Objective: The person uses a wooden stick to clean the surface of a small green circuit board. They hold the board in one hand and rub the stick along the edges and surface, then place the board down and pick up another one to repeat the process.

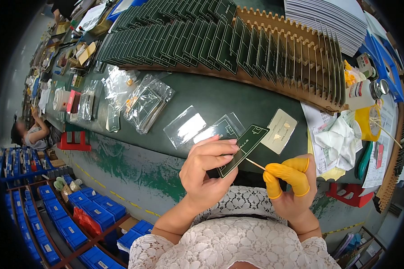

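Observation:
My left hand holds a dark green card with light outlines and lettering, tilted up in front of me. In my right hand, whose fingers wear yellow finger cots, a thin wooden stick is pinched. The stick's tip meets the lower edge of the card or lies just at it; I cannot tell which. Beyond the card lies a cream card with gold patches. Clear plastic sleeves rest on the green table just past my left hand.
A long slotted wooden rack full of upright green cards spans the table's far side. Bagged cards lie to the left. At right are a white cloth, a bottle and a yellow container. Red stools stand below; another person sits far left.

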The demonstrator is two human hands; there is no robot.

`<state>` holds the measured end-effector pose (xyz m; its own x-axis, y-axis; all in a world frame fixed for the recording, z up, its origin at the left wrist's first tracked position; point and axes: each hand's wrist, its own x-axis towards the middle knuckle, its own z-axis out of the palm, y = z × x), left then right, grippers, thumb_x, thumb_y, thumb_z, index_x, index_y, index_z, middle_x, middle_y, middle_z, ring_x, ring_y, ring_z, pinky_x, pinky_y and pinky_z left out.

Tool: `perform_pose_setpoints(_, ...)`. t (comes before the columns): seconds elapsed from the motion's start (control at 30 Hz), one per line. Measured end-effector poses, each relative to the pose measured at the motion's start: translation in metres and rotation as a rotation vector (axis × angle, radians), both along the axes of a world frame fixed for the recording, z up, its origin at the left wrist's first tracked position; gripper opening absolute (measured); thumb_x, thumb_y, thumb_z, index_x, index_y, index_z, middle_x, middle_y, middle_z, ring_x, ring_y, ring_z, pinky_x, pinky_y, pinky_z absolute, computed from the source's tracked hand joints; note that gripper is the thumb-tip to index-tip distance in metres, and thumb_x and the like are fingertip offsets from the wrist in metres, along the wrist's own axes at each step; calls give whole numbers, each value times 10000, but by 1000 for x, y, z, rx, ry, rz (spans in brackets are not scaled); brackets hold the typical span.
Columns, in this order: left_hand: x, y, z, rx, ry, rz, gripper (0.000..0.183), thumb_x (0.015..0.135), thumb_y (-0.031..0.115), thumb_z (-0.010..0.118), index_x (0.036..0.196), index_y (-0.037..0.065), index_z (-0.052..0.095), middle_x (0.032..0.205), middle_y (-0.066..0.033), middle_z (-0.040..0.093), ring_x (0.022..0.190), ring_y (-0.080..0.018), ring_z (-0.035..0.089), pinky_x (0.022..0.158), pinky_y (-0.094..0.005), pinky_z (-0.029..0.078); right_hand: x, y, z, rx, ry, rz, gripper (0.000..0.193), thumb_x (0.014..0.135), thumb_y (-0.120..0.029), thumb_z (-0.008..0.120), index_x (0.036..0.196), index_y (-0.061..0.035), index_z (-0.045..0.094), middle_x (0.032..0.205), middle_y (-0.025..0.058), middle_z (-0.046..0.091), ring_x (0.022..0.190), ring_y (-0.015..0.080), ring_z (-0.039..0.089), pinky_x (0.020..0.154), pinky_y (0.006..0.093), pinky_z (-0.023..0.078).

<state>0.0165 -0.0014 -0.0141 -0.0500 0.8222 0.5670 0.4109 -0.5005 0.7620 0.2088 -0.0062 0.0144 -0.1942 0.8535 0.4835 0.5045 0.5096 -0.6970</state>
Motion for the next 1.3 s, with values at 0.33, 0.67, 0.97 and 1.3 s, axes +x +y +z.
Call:
perform_pose_setpoints(0.33, 0, -1, -1, -4, -5, 2, 363, 741, -173, 713, 957, 67, 546, 1003, -120, 710, 991, -293, 732, 1020, -481, 500, 0, 1, -1, 2, -7, 11, 381, 711, -38, 863, 1052, -121, 714, 884, 22, 595, 741, 225, 528, 637, 338, 409)
perform_pose_setpoints(0.67, -1, -1, -1, -12, -7, -10, 361, 746, -171, 710, 960, 70, 548, 1007, -129, 709, 990, -288, 731, 1029, -481, 497, -1, 2, -2, 8, -7, 14, 377, 717, -33, 858, 1055, -113, 712, 882, 35, 600, 727, 223, 527, 629, 335, 402)
perform_pose_setpoints(0.97, 0, -1, -2, 2, -11, 6, 346, 739, -149, 738, 952, 62, 565, 996, -128, 721, 980, -288, 736, 1001, -473, 514, 1, 2, -2, 12, 1, 9, 377, 716, -27, 854, 1057, -104, 712, 881, 45, 607, 730, 229, 526, 621, 334, 403)
perform_pose_setpoints(1.3, -1, 0, -6, 14, -29, 13, 335, 729, -117, 770, 946, 58, 586, 1001, -124, 733, 973, -292, 742, 977, -467, 527, 1, 0, -2, -3, 7, -21, 373, 709, -52, 867, 1045, -120, 721, 903, 27, 603, 738, 225, 528, 630, 331, 413)
